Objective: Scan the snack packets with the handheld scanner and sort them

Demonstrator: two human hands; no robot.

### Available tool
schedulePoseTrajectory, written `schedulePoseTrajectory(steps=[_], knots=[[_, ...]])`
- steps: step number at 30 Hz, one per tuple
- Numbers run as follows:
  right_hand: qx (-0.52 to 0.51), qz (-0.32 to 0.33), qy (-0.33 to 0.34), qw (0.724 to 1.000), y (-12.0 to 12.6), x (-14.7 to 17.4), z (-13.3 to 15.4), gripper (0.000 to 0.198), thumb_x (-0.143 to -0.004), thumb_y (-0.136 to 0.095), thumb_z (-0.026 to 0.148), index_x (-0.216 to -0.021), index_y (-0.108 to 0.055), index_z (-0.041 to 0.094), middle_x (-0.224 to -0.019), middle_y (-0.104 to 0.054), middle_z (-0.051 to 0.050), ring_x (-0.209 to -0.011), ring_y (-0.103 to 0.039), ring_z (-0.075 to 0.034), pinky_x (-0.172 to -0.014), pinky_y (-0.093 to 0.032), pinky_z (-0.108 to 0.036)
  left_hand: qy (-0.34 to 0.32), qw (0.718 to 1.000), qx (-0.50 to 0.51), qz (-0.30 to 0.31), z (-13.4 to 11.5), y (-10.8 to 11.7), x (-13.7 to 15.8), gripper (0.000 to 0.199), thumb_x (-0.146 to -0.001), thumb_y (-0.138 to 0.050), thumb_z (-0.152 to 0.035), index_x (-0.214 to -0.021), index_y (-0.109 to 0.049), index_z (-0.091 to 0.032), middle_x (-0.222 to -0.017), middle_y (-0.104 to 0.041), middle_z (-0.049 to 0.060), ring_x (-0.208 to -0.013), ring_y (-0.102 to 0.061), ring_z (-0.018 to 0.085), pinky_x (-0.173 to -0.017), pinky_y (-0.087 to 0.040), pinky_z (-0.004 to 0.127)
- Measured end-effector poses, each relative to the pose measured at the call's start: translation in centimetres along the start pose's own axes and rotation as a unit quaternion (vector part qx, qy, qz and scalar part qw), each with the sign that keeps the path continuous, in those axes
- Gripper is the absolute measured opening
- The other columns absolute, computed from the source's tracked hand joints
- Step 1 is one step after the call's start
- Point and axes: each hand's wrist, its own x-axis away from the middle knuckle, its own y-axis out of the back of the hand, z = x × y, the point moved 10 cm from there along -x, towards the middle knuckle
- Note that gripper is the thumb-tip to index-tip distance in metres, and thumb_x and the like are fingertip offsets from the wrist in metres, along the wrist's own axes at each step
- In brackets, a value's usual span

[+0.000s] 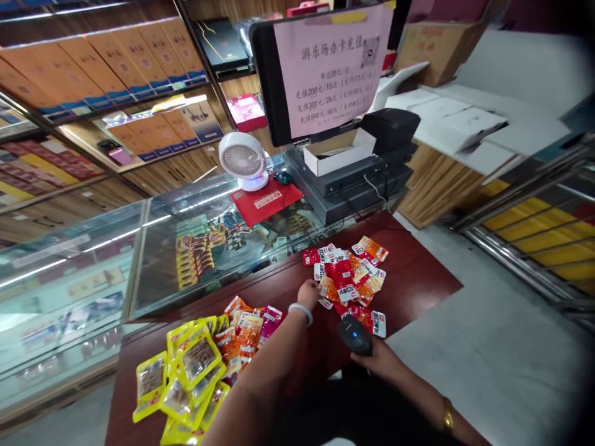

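Observation:
My left hand (308, 293), with a pale bracelet at its wrist, reaches the left edge of a pile of red, orange and white snack packets (341, 272). Its fingers are curled together at the edge of an orange packet (328, 288); the fingertips are partly hidden. In my right hand (379, 358) is a black barcode scanner (355, 335) with a blue light, its head beside the pile's near end. To the left of my left forearm lie several yellow snack packets (201, 356), with orange packets (248, 331) and a purple one (270, 322) next to them.
The dark red tabletop (418, 272) adjoins a glass display counter (158, 260). A monitor (264, 87) with a pink notice stands behind, beside a white fan (242, 158) and an open white box (320, 164). Metal rails (520, 241) stand at right.

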Motion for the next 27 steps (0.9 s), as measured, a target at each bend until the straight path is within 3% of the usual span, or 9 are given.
schedulePoseTrajectory(steps=[5,9,13,18,20,23,25,27], knots=[[0.043,0.016,0.009,0.999,-1.2,-1.3,0.8,0.056,-0.068,-0.077,0.044,-0.115,-0.066,0.016,-0.114,-0.074,-0.012,-0.109,-0.066,-0.034,-0.097,-0.05,-0.048,0.001,0.992,0.122,0.018,2.7,1.5,2.7,0.02,-0.088,-0.058,-0.027,-0.098,-0.068,-0.013,-0.09,-0.074,0.007,-0.073,-0.067,0.013,-0.064,-0.051,0.021],[0.045,0.062,0.027,0.997,-3.5,-2.6,3.7,0.054,-0.068,-0.078,0.04,-0.115,-0.067,0.017,-0.114,-0.074,-0.012,-0.11,-0.066,-0.034,-0.098,-0.049,-0.049,-0.005,0.984,0.178,0.006,4.8,4.3,5.0,0.027,-0.084,-0.063,-0.033,-0.099,-0.07,-0.012,-0.091,-0.074,0.009,-0.074,-0.066,0.014,-0.069,-0.052,0.025],[0.025,0.108,0.073,0.991,-6.4,-3.6,7.4,0.049,-0.07,-0.076,0.036,-0.115,-0.068,0.018,-0.114,-0.074,-0.011,-0.109,-0.067,-0.033,-0.098,-0.049,-0.048,-0.015,0.984,0.174,-0.036,6.6,7.4,6.9,0.029,-0.081,-0.065,-0.032,-0.102,-0.07,-0.013,-0.094,-0.073,0.011,-0.073,-0.066,0.016,-0.07,-0.052,0.028],[0.037,0.185,0.11,0.976,-10.1,-3.9,9.9,0.051,-0.07,-0.077,0.035,-0.117,-0.068,0.017,-0.115,-0.074,-0.01,-0.11,-0.067,-0.033,-0.099,-0.049,-0.046,-0.006,0.983,0.162,-0.085,9.1,12.1,9.1,0.027,-0.083,-0.057,-0.026,-0.102,-0.069,-0.012,-0.093,-0.073,0.01,-0.075,-0.066,0.017,-0.073,-0.052,0.028],[0.042,0.194,0.119,0.973,-10.7,-3.7,10.4,0.055,-0.07,-0.078,0.036,-0.12,-0.066,0.016,-0.117,-0.073,-0.011,-0.111,-0.066,-0.033,-0.101,-0.048,-0.046,-0.006,0.987,0.119,-0.112,10.2,15.2,10.5,0.023,-0.083,-0.055,-0.023,-0.097,-0.07,-0.013,-0.093,-0.073,0.01,-0.084,-0.067,0.019,-0.08,-0.052,0.029],[0.052,0.187,0.117,0.974,-10.7,-3.5,10.3,0.057,-0.069,-0.079,0.038,-0.121,-0.066,0.017,-0.117,-0.073,-0.012,-0.11,-0.067,-0.033,-0.099,-0.049,-0.046,0.016,0.978,-0.066,-0.196,11.3,20.9,13.0,0.027,-0.084,-0.053,-0.023,-0.105,-0.069,-0.017,-0.098,-0.073,0.01,-0.097,-0.065,0.023,-0.09,-0.048,0.034],[0.051,0.177,0.108,0.977,-10.3,-3.6,9.6,0.055,-0.068,-0.079,0.038,-0.118,-0.068,0.018,-0.115,-0.074,-0.011,-0.106,-0.068,-0.032,-0.097,-0.051,-0.045,0.017,0.927,-0.211,-0.31,10.5,24.5,14.7,0.041,-0.084,-0.054,-0.026,-0.124,-0.06,-0.018,-0.117,-0.067,0.013,-0.113,-0.058,0.028,-0.099,-0.042,0.041],[0.049,0.15,0.092,0.983,-9.4,-3.7,8.6,0.054,-0.067,-0.08,0.037,-0.117,-0.068,0.018,-0.114,-0.074,-0.011,-0.105,-0.069,-0.032,-0.095,-0.051,-0.044,-0.021,0.889,-0.294,-0.351,8.3,24.9,14.8,0.049,-0.086,-0.054,-0.028,-0.133,-0.052,-0.018,-0.129,-0.06,0.014,-0.122,-0.051,0.03,-0.105,-0.036,0.045]])
